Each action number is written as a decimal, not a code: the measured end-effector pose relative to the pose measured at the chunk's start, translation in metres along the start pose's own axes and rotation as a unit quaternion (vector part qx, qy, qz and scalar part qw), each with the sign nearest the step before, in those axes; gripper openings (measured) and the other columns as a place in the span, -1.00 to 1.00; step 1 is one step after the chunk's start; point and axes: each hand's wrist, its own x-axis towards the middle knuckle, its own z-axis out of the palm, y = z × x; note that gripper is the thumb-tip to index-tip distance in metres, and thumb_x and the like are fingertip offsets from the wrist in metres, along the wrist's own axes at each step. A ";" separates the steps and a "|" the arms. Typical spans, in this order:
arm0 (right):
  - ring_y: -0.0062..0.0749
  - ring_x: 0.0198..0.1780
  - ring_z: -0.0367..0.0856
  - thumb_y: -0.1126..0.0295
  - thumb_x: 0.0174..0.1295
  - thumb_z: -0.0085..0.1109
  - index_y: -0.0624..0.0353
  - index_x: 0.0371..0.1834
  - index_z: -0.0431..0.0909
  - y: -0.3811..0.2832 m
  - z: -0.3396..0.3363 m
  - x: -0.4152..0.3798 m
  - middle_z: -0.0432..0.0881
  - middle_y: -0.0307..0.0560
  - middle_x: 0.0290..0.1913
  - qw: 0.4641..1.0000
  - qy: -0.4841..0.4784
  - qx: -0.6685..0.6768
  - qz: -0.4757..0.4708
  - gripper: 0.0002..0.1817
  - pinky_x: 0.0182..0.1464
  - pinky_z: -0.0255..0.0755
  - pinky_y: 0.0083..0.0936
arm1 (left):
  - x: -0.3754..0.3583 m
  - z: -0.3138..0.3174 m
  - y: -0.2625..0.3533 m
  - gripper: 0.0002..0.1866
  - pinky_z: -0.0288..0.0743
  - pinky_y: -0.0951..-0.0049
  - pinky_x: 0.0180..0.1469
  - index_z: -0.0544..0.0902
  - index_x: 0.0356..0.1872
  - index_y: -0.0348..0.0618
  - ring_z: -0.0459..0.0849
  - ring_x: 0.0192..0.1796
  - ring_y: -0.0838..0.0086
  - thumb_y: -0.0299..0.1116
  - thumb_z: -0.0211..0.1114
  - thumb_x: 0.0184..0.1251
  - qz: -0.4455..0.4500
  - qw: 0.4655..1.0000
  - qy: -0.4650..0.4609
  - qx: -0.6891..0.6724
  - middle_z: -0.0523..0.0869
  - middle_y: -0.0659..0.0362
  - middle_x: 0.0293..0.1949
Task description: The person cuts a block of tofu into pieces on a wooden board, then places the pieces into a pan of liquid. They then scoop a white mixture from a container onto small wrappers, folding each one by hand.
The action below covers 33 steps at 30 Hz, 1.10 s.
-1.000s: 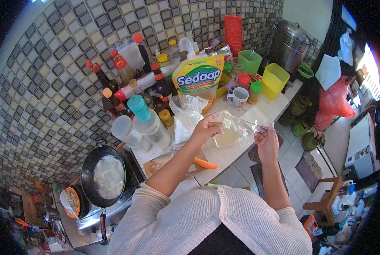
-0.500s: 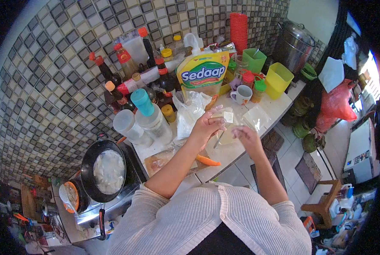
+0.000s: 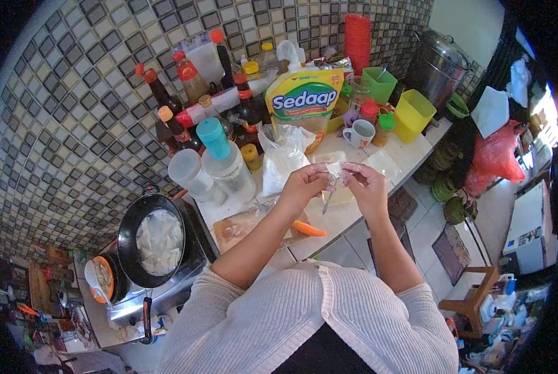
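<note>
Both my hands meet over the counter, pinching a small pale dough wrapper (image 3: 334, 169) between their fingertips. My left hand (image 3: 308, 182) grips its left side, and my right hand (image 3: 366, 182) has the right edge. The wrapper looks creased and partly covered by fingers. Just under them a thin metal utensil handle (image 3: 327, 203) slants over a shallow clear container (image 3: 342, 196). A peeled carrot (image 3: 309, 229) lies on the wooden cutting board (image 3: 244, 225) by my left forearm. Behind my left hand stands a plastic bag of white powder (image 3: 284, 163).
At left, a black pan (image 3: 124, 249) with pale pieces in liquid sits on the stove (image 3: 194, 224). Beside it is an orange-rimmed bowl (image 3: 109, 278) with a white skimmer (image 3: 93, 275). Sauce bottles (image 3: 160, 92), a Sedaap pouch (image 3: 304, 103) and a mug (image 3: 361, 133) line the back.
My right hand has moved up and in to take the wrapper's other side. The wrapper, flat and square at my left fingertips before, is now creased between both hands.
</note>
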 end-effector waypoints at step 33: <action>-0.23 -0.18 0.63 0.60 -0.06 0.22 0.09 -0.27 0.66 -0.034 0.011 -0.010 0.65 -0.13 -0.15 0.912 0.057 -0.278 -0.298 -0.75 -0.13 0.43 -0.39 | -0.015 -0.020 0.009 -0.63 0.46 0.65 -0.30 0.54 0.14 -0.18 0.70 -0.22 0.57 -0.37 0.25 0.33 0.015 0.999 0.036 0.002 0.72 0.23 -0.16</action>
